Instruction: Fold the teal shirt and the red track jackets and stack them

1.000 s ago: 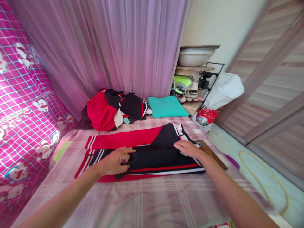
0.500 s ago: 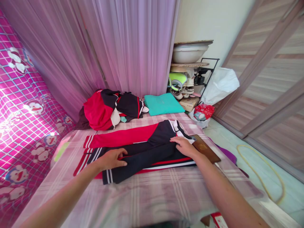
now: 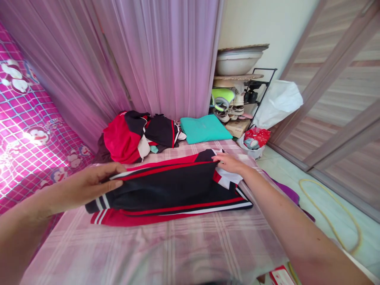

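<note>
A black jacket with red and white trim (image 3: 172, 184) lies lengthwise on the bed, its white-striped cuff at the left. My left hand (image 3: 97, 180) pinches the raised edge near the cuff between thumb and fingers. At the collar end, my right hand (image 3: 228, 162) grips the same upper edge, holding that side up. A red sleeve (image 3: 166, 163) shows behind the lifted panel, and a white lining or collar part (image 3: 227, 178) hangs below my right hand. More red cloth (image 3: 142, 221) lies along the front edge.
Behind lie a heap of red and black clothes (image 3: 123, 136) and a folded turquoise cloth (image 3: 204, 128) on the plaid bedsheet (image 3: 166, 253). A shoe rack (image 3: 258, 103) holding basins and shoes stands back right, beside plastic bags (image 3: 255, 138). A yellow hose (image 3: 320, 206) lies on the floor.
My hands have taken hold of the jacket's edge and raised it, so a broad black panel shows. My left hand moved left. The brown flat case by the collar is out of sight.
</note>
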